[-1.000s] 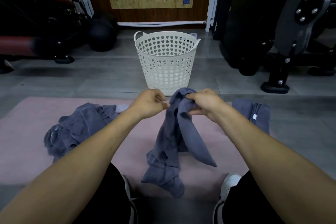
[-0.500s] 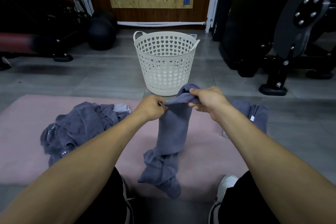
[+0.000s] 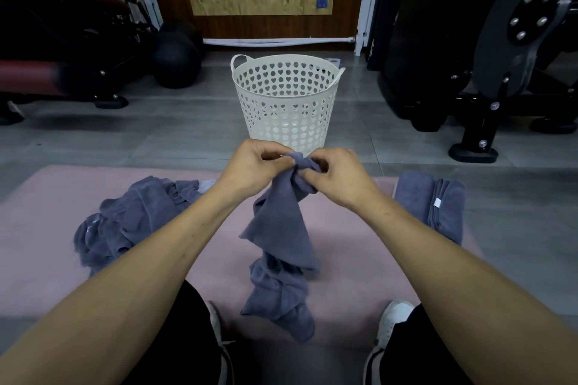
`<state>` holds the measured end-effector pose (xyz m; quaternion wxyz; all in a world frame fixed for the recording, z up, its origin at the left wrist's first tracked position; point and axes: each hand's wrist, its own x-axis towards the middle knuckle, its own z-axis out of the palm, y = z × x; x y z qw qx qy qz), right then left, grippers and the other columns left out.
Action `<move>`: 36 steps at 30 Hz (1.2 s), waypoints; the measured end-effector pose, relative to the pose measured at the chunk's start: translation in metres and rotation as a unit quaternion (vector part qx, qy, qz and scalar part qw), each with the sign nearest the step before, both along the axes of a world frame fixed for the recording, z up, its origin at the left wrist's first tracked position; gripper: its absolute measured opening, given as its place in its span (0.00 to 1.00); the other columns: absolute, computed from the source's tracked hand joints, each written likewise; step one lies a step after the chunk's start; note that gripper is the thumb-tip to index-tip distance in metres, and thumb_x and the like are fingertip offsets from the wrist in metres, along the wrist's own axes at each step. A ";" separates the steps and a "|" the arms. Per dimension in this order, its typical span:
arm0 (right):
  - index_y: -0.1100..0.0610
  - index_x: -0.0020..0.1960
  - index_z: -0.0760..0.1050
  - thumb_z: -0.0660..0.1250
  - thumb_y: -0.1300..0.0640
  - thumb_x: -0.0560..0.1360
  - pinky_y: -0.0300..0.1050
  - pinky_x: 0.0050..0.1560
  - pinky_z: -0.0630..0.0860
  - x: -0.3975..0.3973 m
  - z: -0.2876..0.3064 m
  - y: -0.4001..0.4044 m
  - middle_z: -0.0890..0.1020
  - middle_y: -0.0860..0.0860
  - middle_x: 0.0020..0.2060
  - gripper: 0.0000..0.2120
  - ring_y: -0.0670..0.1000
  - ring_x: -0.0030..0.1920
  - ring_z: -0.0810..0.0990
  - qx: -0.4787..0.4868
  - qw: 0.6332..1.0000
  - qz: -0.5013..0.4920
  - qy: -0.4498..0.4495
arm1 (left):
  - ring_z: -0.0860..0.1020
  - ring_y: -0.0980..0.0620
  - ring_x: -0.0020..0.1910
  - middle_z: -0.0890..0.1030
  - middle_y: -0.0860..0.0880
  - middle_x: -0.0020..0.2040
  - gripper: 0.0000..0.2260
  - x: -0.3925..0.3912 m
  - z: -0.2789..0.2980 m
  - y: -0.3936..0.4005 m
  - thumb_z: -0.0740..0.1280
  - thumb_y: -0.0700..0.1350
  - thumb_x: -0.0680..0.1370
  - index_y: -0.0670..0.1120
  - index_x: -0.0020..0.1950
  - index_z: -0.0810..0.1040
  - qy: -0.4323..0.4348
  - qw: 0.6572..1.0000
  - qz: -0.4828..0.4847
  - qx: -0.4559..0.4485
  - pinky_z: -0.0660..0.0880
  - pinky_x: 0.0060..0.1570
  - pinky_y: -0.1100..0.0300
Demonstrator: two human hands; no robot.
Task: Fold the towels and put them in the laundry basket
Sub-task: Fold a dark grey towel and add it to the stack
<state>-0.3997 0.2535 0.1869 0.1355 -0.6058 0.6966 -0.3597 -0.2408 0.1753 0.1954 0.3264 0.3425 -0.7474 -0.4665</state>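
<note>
Hands closed in since the earlier frame: left hand [image 3: 253, 166] and right hand [image 3: 336, 175] now nearly touch at frame centre, each grip pinching the bunched top of the grey towel [image 3: 281, 247], likely hunting for a corner to spread it. Its tail drags on the pink mat [image 3: 40, 228]. Lower left: crumpled towels [image 3: 125, 222]; right: folded towel [image 3: 434, 206]. Beyond, upper centre, the laundry basket [image 3: 286, 122] looks empty.

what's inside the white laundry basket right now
No towel shows in the laundry basket: light passes through its heart-shaped holes down the wall. The very bottom is hidden behind the left hand and right hand.
</note>
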 end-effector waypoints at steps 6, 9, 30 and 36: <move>0.64 0.32 0.72 0.65 0.62 0.70 0.38 0.27 0.63 0.005 0.009 -0.007 0.69 0.49 0.24 0.09 0.45 0.26 0.64 -0.071 0.984 -0.077 -0.141 | 0.78 0.52 0.38 0.82 0.47 0.40 0.07 0.003 -0.021 -0.005 0.75 0.45 0.72 0.47 0.47 0.79 -0.126 0.992 0.017 -0.015 0.75 0.41 0.57; 0.64 0.34 0.74 0.66 0.61 0.70 0.42 0.28 0.68 0.004 0.011 -0.008 0.74 0.55 0.25 0.08 0.47 0.28 0.69 -0.074 0.968 -0.121 -0.206 | 0.78 0.50 0.42 0.81 0.50 0.44 0.08 0.000 -0.034 -0.004 0.73 0.48 0.72 0.48 0.47 0.77 -0.280 0.959 -0.006 -0.035 0.74 0.38 0.59; 0.59 0.39 0.77 0.65 0.58 0.75 0.33 0.26 0.68 -0.031 -0.012 0.000 0.75 0.50 0.29 0.08 0.49 0.31 0.72 0.033 0.990 -0.122 -0.064 | 0.80 0.54 0.35 0.81 0.49 0.39 0.08 -0.032 -0.007 0.006 0.64 0.42 0.80 0.49 0.44 0.81 0.020 0.993 0.086 0.080 0.79 0.29 0.58; 0.62 0.38 0.78 0.63 0.60 0.78 0.43 0.30 0.76 -0.026 -0.004 -0.002 0.78 0.52 0.28 0.12 0.49 0.29 0.77 0.013 0.969 -0.115 -0.218 | 0.77 0.43 0.40 0.81 0.47 0.41 0.11 -0.019 -0.009 -0.004 0.59 0.48 0.82 0.49 0.49 0.80 -0.165 0.963 0.159 -0.145 0.75 0.37 0.52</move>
